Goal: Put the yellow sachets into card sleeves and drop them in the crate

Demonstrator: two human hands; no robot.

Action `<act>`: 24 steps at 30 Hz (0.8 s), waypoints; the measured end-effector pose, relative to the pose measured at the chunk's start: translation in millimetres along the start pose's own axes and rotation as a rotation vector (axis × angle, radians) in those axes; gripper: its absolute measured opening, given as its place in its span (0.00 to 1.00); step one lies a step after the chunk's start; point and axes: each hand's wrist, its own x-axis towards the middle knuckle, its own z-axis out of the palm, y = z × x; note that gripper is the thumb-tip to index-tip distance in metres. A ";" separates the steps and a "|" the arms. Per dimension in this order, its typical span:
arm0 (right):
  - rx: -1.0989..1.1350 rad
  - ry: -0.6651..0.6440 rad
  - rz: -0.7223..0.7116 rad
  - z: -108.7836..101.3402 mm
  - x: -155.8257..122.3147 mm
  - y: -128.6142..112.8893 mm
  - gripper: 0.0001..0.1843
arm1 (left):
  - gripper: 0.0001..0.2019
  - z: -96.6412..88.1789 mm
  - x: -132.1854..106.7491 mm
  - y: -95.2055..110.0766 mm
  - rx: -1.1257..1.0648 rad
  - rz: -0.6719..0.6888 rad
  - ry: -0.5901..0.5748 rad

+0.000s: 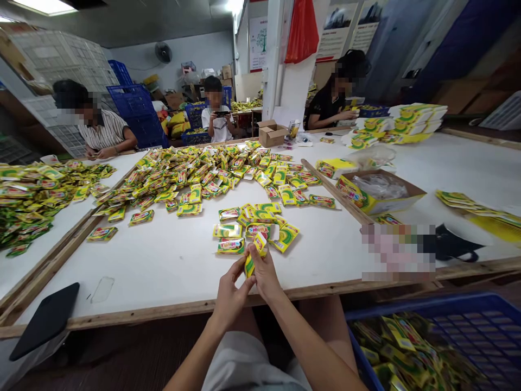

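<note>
A small yellow and green box is held upright between my two hands, just above the near edge of the white table. My left hand grips its lower left side with thumb and fingers. My right hand is closed round its right side near the top, where a pale end flap shows. Right beyond my hands lies a loose cluster of similar small boxes, some flat and some overlapping. Farther back a large heap of the same boxes spreads across the table.
Wooden strips divide the white tabletop. An open carton with clear plastic bags stands at right; a blue crate of boxes sits low right. A black tablet-like object lies at the left corner. Several people sit across the table.
</note>
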 end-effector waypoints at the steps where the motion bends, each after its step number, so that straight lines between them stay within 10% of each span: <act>1: -0.013 -0.006 -0.017 -1.9 1.9 1.6 0.23 | 0.23 -1.9 2.1 -3.2 -0.028 -0.018 -0.006; 8: -0.315 -0.073 -0.041 -38.0 10.8 20.5 0.26 | 0.23 -20.6 12.7 -19.1 -0.229 -0.234 0.042; 24: -0.673 -0.306 -0.117 -61.4 9.0 16.5 0.11 | 0.31 -33.0 4.1 -17.1 -0.069 -0.168 -0.139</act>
